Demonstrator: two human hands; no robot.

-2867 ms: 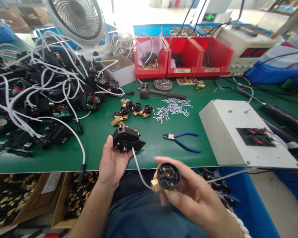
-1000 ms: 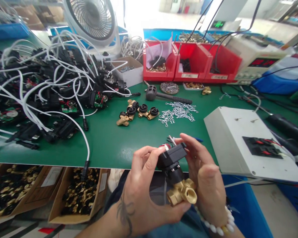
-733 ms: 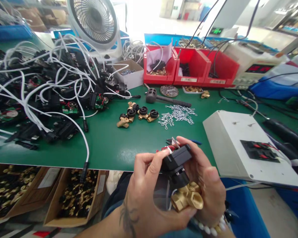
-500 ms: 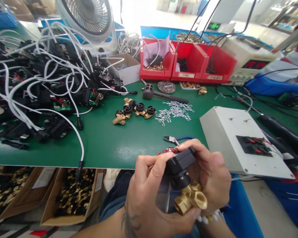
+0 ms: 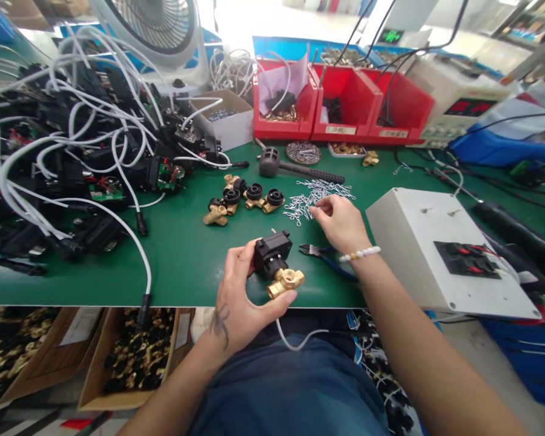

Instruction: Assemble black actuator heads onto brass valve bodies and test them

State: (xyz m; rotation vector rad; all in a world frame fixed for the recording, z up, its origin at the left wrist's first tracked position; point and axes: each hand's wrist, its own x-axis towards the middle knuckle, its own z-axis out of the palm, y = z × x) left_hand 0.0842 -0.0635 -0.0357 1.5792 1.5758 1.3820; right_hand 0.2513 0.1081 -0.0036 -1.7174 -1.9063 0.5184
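Note:
My left hand (image 5: pixel 243 297) is closed around a brass ball valve (image 5: pixel 287 282) with a black actuator box (image 5: pixel 272 249) on top, held just over the table's front edge. A white cable (image 5: pixel 295 346) hangs below it. My right hand (image 5: pixel 343 223) reaches to the near right edge of a pile of silver hairpin clips (image 5: pixel 302 204). Its thumb and index finger are pinched together there; whether a clip is between them is hidden. Under the right wrist lie blue-handled side cutters (image 5: pixel 318 251). Several brass valve bodies with black collars (image 5: pixel 254 194) stand left of the clips.
A dark mallet (image 5: pixel 295 169) lies behind the clips, before red bins (image 5: pixel 284 130). Black actuators with white cables (image 5: pixel 104 188) heap up at left. A grey switch box (image 5: pixel 436 224) stands at right. Cardboard boxes of valve parts (image 5: pixel 88 396) sit below the table edge.
My right hand has left the valve and moved forward to the clip pile. My left hand has carried the valve left and forward, keeping hold of it.

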